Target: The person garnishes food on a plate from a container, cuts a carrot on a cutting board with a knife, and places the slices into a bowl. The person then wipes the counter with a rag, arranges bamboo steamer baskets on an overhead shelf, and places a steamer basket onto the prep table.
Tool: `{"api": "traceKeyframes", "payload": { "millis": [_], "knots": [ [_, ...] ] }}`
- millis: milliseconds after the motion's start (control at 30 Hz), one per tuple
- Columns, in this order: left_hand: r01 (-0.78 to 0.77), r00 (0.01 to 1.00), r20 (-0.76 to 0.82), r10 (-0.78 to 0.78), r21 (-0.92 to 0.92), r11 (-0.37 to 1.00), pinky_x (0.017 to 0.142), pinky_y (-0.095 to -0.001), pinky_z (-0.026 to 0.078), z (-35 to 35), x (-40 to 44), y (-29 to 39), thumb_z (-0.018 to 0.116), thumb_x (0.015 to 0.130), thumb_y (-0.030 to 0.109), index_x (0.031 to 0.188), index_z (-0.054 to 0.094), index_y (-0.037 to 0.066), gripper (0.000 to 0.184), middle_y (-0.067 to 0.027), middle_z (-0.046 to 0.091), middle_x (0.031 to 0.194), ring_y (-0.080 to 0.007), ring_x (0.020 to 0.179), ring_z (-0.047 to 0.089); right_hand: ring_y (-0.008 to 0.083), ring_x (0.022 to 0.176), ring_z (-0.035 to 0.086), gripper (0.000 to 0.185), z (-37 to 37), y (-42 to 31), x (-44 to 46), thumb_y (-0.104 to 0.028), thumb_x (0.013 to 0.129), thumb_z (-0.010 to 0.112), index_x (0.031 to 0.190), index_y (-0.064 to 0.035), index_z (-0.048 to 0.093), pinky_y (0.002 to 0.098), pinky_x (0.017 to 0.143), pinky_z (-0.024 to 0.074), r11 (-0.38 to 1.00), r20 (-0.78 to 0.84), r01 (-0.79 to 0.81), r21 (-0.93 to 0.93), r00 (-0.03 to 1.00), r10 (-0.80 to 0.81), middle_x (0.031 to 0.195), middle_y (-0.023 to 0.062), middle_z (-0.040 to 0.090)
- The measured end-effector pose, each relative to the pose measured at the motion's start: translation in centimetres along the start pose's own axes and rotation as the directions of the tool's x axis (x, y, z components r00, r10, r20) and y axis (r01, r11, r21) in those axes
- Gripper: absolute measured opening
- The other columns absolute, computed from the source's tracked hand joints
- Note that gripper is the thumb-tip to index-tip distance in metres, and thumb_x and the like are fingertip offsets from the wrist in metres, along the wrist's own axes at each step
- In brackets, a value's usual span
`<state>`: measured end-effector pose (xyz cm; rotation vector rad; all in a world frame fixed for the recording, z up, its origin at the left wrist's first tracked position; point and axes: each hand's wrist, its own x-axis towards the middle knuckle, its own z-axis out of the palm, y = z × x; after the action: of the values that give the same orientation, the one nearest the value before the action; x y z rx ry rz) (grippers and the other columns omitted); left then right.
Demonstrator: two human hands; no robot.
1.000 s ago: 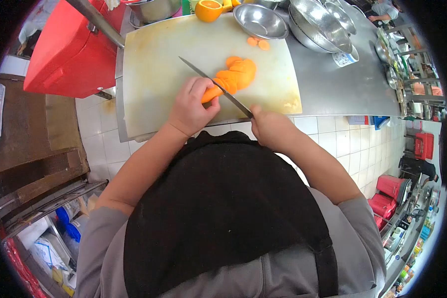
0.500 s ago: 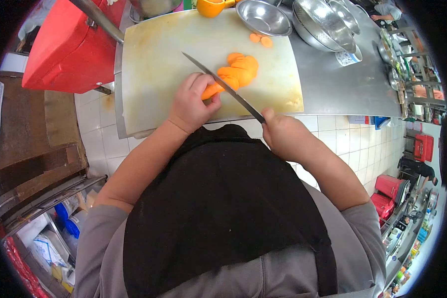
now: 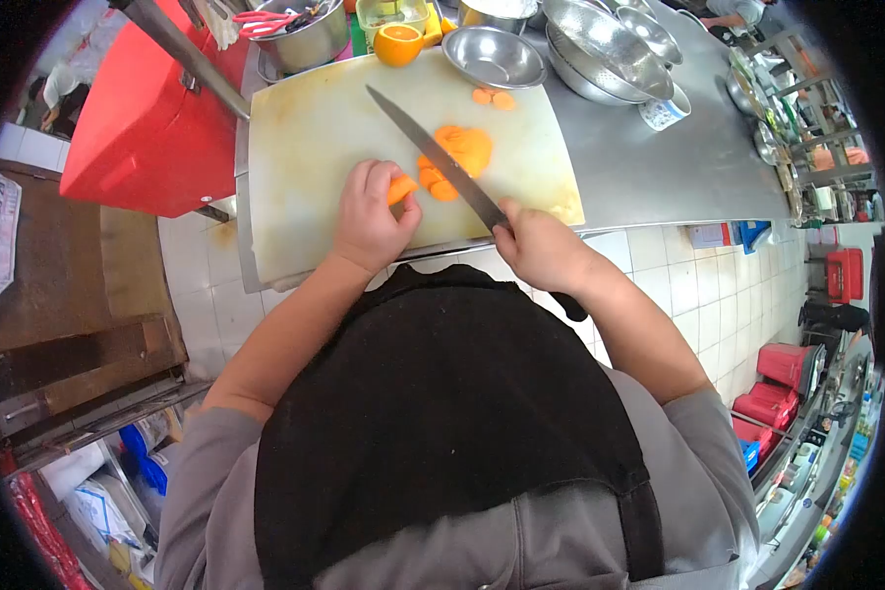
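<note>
My left hand (image 3: 372, 218) grips an orange carrot piece (image 3: 399, 188) between thumb and fingers, over the near part of a white cutting board (image 3: 310, 147). The knife (image 3: 425, 140) is in my right hand (image 3: 543, 246), at the board's near edge, its blade slanting up and left across the board. Part of the blade passes over a pile of carrot slices (image 3: 467, 149), to the right of the held piece. A gap shows between the held piece and the pile. A few loose slices (image 3: 501, 100) lie farther back, by a metal bowl (image 3: 494, 56).
A halved orange (image 3: 398, 44) sits at the board's back edge. Behind it stands a metal pot (image 3: 310, 44) with tools. Colanders (image 3: 610, 49) and a patterned cup (image 3: 666, 110) are on the steel counter (image 3: 698, 177). A red cooler (image 3: 147, 123) stands left.
The held carrot piece now sits apart from the pile of slices, where before they touched. The knife has lifted off the carrot. The view has shifted, showing more behind the board.
</note>
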<state>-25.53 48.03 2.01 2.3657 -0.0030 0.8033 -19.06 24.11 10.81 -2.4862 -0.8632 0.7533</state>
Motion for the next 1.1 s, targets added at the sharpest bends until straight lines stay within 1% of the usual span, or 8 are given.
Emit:
{"api": "traceKeyframes", "payload": {
  "millis": [167, 267, 467, 667, 767, 867, 967, 1100],
  "knots": [
    [-0.039, 0.999, -0.023, 0.041, 0.051, 0.998, 0.094, -0.0466, 0.048, 0.0, -0.2, -0.2, 0.072, 0.075, 0.007, 0.114, 0.056, 0.001, 0.042, -0.0212, 0.057, 0.112, -0.0406, 0.107, 0.056, 0.0451, 0.083, 0.066, 0.022, -0.6, 0.7, 0.1, -0.018, 0.101, 0.051, 0.108, 0.0036, 0.052, 0.05, 0.077, 0.0505, 0.988, -0.008, -0.011, 0.155, 1.0, 0.012, 0.083, 0.0263, 0.066],
    [-0.089, 0.993, -0.07, 0.094, 0.075, 0.993, 0.099, -0.0484, 0.045, -0.2, -0.3, 0.1, 0.075, 0.074, 0.01, 0.12, 0.055, 0.002, 0.051, -0.0222, 0.055, 0.121, -0.0414, 0.115, 0.054, 0.0444, 0.082, 0.066, 0.021, -0.2, 0.9, -0.3, -0.018, 0.101, 0.051, 0.108, 0.0021, 0.051, 0.05, 0.076, 0.051, 0.999, -0.101, 0.013, 0.035, 0.995, -0.009, 0.082, 0.0256, 0.067],
    [-0.151, 0.985, -0.056, 0.165, 0.198, 0.969, 0.107, -0.0501, 0.037, -1.2, -0.1, 1.7, 0.079, 0.071, 0.017, 0.13, 0.051, 0.005, 0.067, -0.0215, 0.05, 0.135, -0.0407, 0.125, 0.049, 0.0448, 0.086, 0.066, 0.02, -1.3, 0.0, -2.6, -0.018, 0.1, 0.05, 0.11, -0.0009, 0.051, 0.0524, 0.077, 0.051, 0.986, -0.107, -0.043, -0.164, 0.994, 0.026, 0.086, 0.0249, 0.068],
    [-0.127, 0.99, -0.041, 0.137, 0.187, 0.974, 0.107, -0.0504, 0.038, -1.1, -0.3, 2.1, 0.08, 0.07, 0.019, 0.131, 0.05, 0.005, 0.069, -0.0208, 0.049, 0.136, -0.0398, 0.126, 0.048, 0.0442, 0.083, 0.065, 0.019, -1.4, 2.1, -4.0, -0.018, 0.1, 0.051, 0.108, -0.0016, 0.052, 0.0505, 0.077, 0.051, 1.0, -0.208, 0.01, -0.01, 0.978, -0.012, 0.084, 0.0247, 0.066],
    [-0.152, 0.988, 0.026, 0.151, 0.035, 0.988, 0.108, -0.0507, 0.039, -0.3, -0.1, 3.7, 0.08, 0.073, 0.02, 0.134, 0.048, 0.003, 0.07, -0.0228, 0.047, 0.138, -0.0422, 0.127, 0.047, 0.0337, 0.066, 0.064, 0.018, -0.9, 5.3, -5.1, -0.019, 0.104, 0.048, 0.103, -0.0017, 0.051, 0.0435, 0.065, 0.0525, 0.985, -0.23, 0.083, 0.153, 0.972, -0.047, 0.075, 0.0183, 0.064],
    [-0.168, 0.978, 0.113, 0.175, -0.066, 0.984, 0.111, -0.0508, 0.04, 1.6, 0.0, 5.9, 0.078, 0.077, 0.02, 0.138, 0.045, 0.001, 0.072, -0.0266, 0.044, 0.143, -0.0456, 0.13, 0.046, 0.0247, 0.056, 0.062, 0.023, -1.3, 6.7, -6.8, -0.023, 0.106, 0.045, 0.104, -0.0008, 0.051, 0.0383, 0.056, 0.0526, 0.834, 0.051, -0.183, 0.521, 0.982, 0.183, 0.07, 0.0118, 0.06],
    [-0.141, 0.977, 0.156, 0.144, -0.027, 0.99, 0.113, -0.0497, 0.038, 3.2, 0.6, 7.0, 0.077, 0.08, 0.019, 0.143, 0.042, 0.0, 0.075, -0.0289, 0.041, 0.147, -0.0473, 0.135, 0.043, 0.0128, 0.051, 0.054, 0.024, -0.8, 8.3, -8.5, -0.023, 0.108, 0.042, 0.101, -0.0023, 0.05, 0.0298, 0.049, 0.0494, 0.733, 0.097, -0.202, 0.649, 0.978, 0.183, 0.067, 0.0032, 0.052],
    [-0.09, 0.988, 0.136, 0.074, 0.112, 0.99, 0.114, -0.0502, 0.037, 4.9, 2.1, 6.6, 0.077, 0.082, 0.022, 0.145, 0.043, 0.001, 0.075, -0.0297, 0.038, 0.15, -0.0471, 0.136, 0.042, 0.0144, 0.048, 0.054, 0.019, 0.2, 10.7, -9.2, -0.019, 0.108, 0.039, 0.099, -0.0039, 0.047, 0.0296, 0.048, 0.0471, 0.648, 0.175, -0.23, 0.726, 0.973, 0.15, 0.067, 0.0034, 0.052]
  ]
}}
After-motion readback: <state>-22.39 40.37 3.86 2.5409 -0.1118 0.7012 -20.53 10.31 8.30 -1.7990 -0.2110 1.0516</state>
